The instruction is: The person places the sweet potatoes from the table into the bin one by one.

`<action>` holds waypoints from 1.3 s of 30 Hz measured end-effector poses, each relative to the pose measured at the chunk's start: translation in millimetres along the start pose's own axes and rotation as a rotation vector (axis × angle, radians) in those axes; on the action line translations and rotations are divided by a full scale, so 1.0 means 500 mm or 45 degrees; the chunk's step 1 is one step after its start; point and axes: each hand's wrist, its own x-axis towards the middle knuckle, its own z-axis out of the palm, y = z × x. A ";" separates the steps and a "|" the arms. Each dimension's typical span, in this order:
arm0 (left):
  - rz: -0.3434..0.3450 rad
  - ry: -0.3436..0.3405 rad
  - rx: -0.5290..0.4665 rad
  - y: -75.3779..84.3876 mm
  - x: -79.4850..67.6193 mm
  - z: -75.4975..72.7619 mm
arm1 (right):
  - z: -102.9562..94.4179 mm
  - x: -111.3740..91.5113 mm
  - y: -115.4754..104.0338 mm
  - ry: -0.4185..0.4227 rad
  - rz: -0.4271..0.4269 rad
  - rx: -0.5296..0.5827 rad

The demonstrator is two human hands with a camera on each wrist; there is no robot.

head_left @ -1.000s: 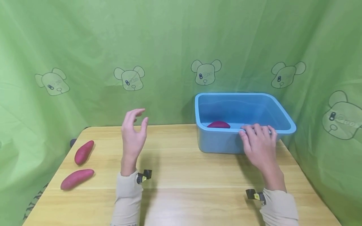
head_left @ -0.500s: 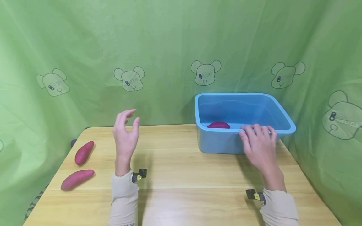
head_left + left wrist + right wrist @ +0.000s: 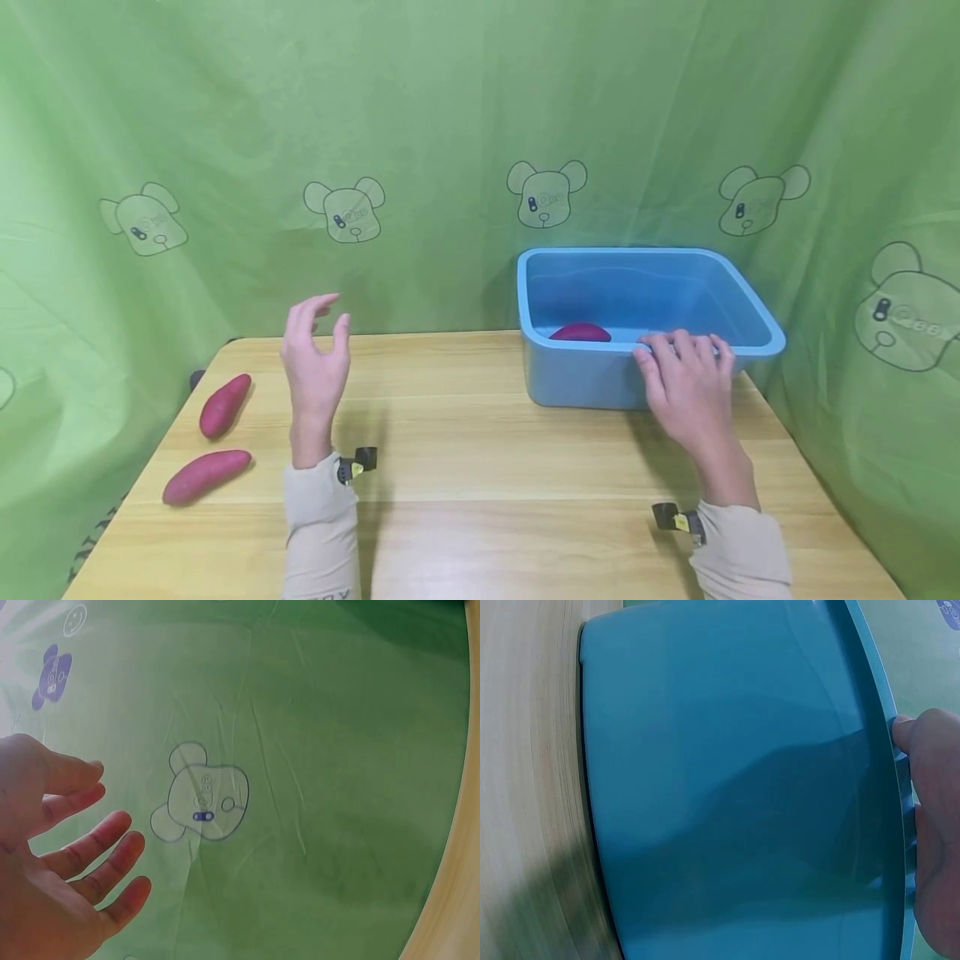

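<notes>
Above the left half of the table, my left hand (image 3: 317, 367) is raised with nothing in it; the left wrist view shows its fingers (image 3: 112, 874) spread and slightly bent. My right hand (image 3: 688, 387) grips the near rim of a blue plastic tub (image 3: 585, 379), its fingers curled over the edge. Inside the tub lies a red-purple sweet potato (image 3: 581, 332), partly hidden by the near wall. Two more rest on the table to the left of my left hand: one sweet potato (image 3: 225, 407) farther back, the other sweet potato (image 3: 207, 477) nearer.
The tub stands at the back right of the light wooden table (image 3: 465, 467). A green curtain (image 3: 442, 125) printed with bear heads hangs close behind the table and along both sides.
My left hand has moved left, toward the two sweet potatoes on the table, and slightly down. My right hand and the tub have stayed in place.
</notes>
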 end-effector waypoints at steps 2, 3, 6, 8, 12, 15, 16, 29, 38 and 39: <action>0.004 0.021 0.014 -0.006 0.001 -0.004 | 0.001 0.000 0.001 -0.003 0.003 0.001; 0.006 0.031 0.022 -0.010 0.001 -0.007 | 0.001 0.000 0.002 -0.005 0.004 0.001; 0.002 0.053 0.049 -0.018 0.002 -0.015 | 0.001 0.000 0.003 -0.010 0.007 0.005; -0.010 0.059 0.072 -0.023 0.002 -0.021 | 0.002 0.000 0.003 -0.011 0.007 0.007; -0.056 0.056 0.120 -0.035 0.002 -0.033 | 0.001 0.001 0.003 -0.020 0.013 0.006; -0.098 0.050 0.147 -0.042 0.002 -0.043 | 0.001 0.001 0.003 -0.024 0.016 0.006; -0.113 0.050 0.155 -0.044 0.002 -0.046 | 0.000 0.001 0.003 -0.023 0.015 0.008; -0.267 0.082 0.230 -0.070 -0.002 -0.080 | -0.002 0.001 0.001 -0.017 0.010 0.009; -0.281 0.096 0.254 -0.086 -0.005 -0.090 | -0.003 -0.001 0.000 -0.013 0.007 0.000; -0.282 0.098 0.256 -0.088 -0.005 -0.091 | -0.002 -0.001 0.000 -0.012 0.006 0.001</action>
